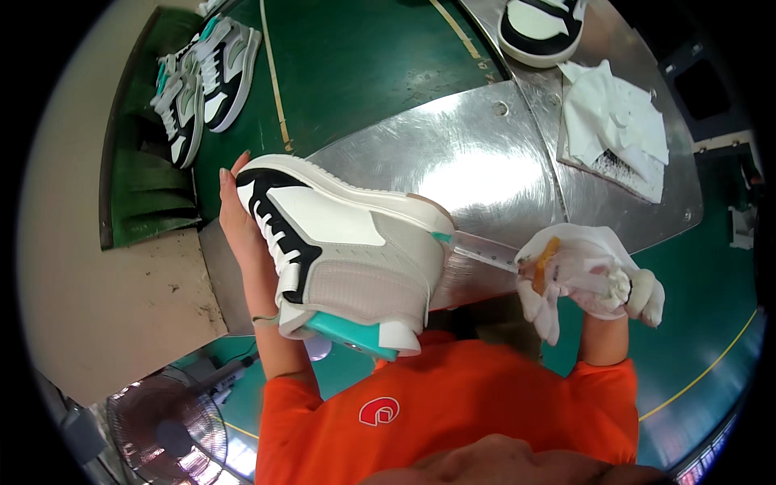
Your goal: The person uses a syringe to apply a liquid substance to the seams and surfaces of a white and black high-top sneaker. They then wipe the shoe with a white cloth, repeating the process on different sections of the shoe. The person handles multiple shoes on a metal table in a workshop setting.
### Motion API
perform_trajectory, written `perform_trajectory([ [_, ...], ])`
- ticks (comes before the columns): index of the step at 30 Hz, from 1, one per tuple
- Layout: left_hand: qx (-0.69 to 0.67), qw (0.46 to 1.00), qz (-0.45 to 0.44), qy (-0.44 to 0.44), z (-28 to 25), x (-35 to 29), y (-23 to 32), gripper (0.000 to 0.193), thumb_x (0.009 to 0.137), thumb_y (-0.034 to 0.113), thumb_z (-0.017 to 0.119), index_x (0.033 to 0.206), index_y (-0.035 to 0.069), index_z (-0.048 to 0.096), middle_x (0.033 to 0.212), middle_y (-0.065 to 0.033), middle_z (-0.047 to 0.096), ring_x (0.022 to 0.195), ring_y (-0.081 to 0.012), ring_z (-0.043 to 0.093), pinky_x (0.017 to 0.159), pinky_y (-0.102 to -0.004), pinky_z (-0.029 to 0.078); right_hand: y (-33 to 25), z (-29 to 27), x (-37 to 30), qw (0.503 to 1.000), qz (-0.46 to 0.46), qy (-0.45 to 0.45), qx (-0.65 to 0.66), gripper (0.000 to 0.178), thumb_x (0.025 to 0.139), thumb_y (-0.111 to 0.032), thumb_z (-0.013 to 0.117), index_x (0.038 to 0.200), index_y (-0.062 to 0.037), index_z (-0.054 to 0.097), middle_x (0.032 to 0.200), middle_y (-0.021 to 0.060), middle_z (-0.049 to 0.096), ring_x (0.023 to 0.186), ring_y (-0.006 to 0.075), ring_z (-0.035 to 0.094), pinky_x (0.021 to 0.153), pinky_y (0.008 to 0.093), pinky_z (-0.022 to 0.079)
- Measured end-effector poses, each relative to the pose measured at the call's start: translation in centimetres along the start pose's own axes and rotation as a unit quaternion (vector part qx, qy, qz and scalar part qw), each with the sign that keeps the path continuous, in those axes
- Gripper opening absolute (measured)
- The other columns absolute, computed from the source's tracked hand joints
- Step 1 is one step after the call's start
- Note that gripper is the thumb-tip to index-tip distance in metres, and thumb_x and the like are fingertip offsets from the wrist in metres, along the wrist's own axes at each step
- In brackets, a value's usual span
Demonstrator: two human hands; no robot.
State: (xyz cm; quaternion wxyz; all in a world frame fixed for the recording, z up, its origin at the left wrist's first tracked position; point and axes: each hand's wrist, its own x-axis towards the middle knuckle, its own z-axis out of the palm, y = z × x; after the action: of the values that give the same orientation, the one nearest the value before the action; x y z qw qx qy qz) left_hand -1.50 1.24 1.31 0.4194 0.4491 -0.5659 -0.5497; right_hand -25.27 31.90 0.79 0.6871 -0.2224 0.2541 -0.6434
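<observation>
Shoe [347,230]: held on its side above the near edge of the metal table [420,137], toe to the left, sole facing away from the person, turquoise insert [349,333] in its opening.
Left hand [234,214]: bare, clamped on the toe — some fingers hidden behind it.
Right hand [578,271]: white-gloved, closed on a clear ruler [483,250].
Ruler tip: at the heel, by a small turquoise mark — whether touching, cannot tell.
Green surface: two shoes [206,89], upper left.
Far right: crumpled white cloth [610,117] on a board [643,187].
</observation>
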Motion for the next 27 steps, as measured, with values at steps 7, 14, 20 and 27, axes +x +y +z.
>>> perform_trajectory([
  [7,0.141,0.989,-0.04,-0.019,0.4,1.5,0.6,0.054,0.103,0.046,0.038,0.123,0.001,0.059,0.095,-0.0088,0.067,0.085,-0.0155,0.063,0.08,-0.0266,0.05,1.2,-0.9,-0.4,0.998,0.011,0.025,0.062,0.092,0.062,-0.03,0.084,0.126,0.0181,0.039,0.105,0.024,0.061,0.085,0.0271,0.065,0.072,0.0315,0.054],
  [14,0.178,0.976,-0.123,-0.038,-2.0,3.2,-0.2,0.056,0.1,0.048,0.047,0.116,-0.004,0.061,0.095,-0.0111,0.067,0.086,-0.0177,0.065,0.077,-0.0288,0.053,1.1,-1.3,-0.4,0.993,0.054,0.046,0.096,0.092,0.061,-0.029,0.085,0.125,0.0187,0.04,0.105,0.0229,0.061,0.085,0.0252,0.066,0.074,0.03,0.054],
  [20,0.148,0.981,-0.115,-0.056,-8.7,4.4,-2.5,0.049,0.1,0.042,0.049,0.12,-0.002,0.059,0.103,-0.0109,0.066,0.088,-0.0196,0.066,0.078,-0.0307,0.054,4.8,-2.5,-0.8,0.983,-0.024,0.015,0.183,0.099,0.053,-0.033,0.084,0.124,0.0208,0.042,0.107,0.0204,0.063,0.084,0.0232,0.067,0.079,0.0285,0.055],
  [27,0.135,0.984,-0.104,-0.059,-16.7,1.5,-3.5,0.043,0.1,0.035,0.05,0.124,0.0,0.056,0.112,-0.011,0.065,0.09,-0.0215,0.067,0.077,-0.0329,0.056,6.6,-2.5,-1.0,0.986,-0.054,0.036,0.153,0.093,0.052,-0.034,0.085,0.119,0.0196,0.048,0.107,0.0206,0.062,0.082,0.0234,0.067,0.079,0.03,0.056],
])
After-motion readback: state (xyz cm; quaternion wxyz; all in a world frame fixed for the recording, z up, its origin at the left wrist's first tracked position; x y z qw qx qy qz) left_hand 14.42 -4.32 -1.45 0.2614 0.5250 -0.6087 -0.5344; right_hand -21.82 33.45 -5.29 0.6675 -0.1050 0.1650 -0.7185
